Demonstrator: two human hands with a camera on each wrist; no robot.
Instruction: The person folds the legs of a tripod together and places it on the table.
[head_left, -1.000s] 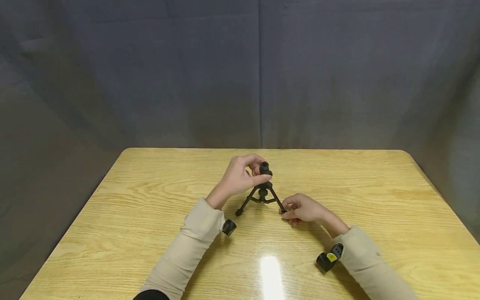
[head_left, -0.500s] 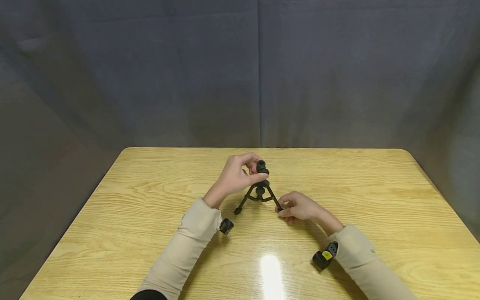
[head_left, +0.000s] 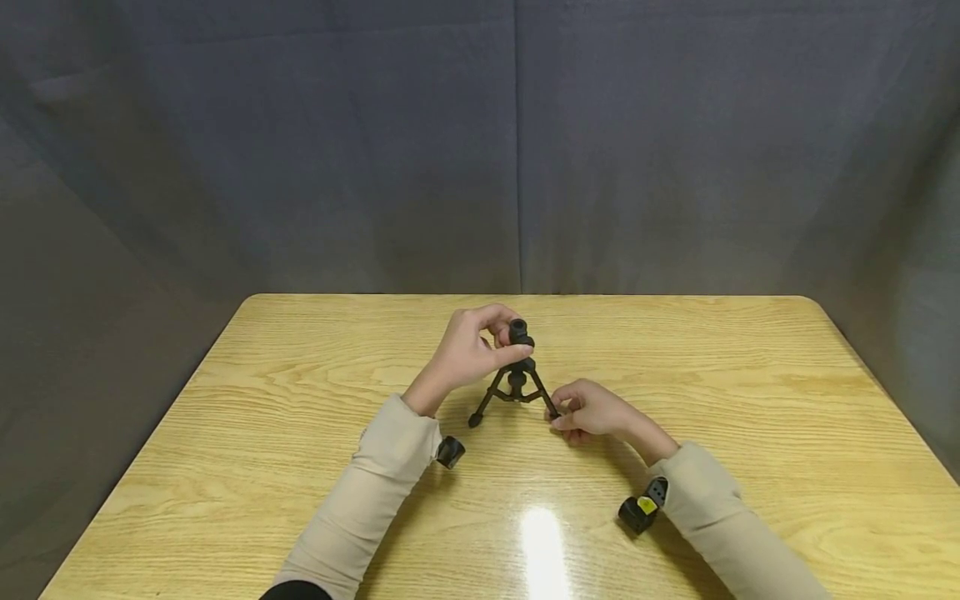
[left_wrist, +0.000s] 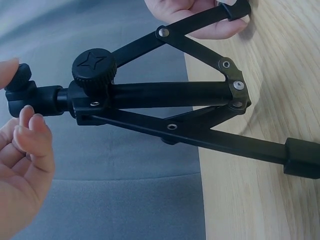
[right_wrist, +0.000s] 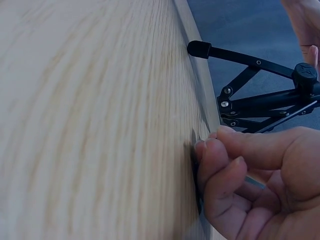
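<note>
A small black tripod [head_left: 517, 384] stands upright near the middle of the table with its legs spread. My left hand [head_left: 469, 350] grips its head at the top, thumb on the near side and fingers behind. In the left wrist view the tripod's star-marked knob [left_wrist: 93, 66] and riveted leg braces show clearly. My right hand [head_left: 592, 412] pinches the foot of the right leg between thumb and fingers, low over the table. The right wrist view shows those fingertips [right_wrist: 212, 145] covering that foot, while the other leg's rubber foot [right_wrist: 199, 49] stays in sight.
The wooden table [head_left: 315, 367] reaches back to a dark grey cloth backdrop [head_left: 375, 150]. Black wrist cameras sit at both cuffs, the left one [head_left: 451, 452] and the right one [head_left: 637, 514], close over the tabletop. A bright glare lies at the front middle.
The tripod and both hands have shifted slightly left in the head view. The right leg has come a little inward with my right hand, narrowing the spread. Both holds stay the same.
</note>
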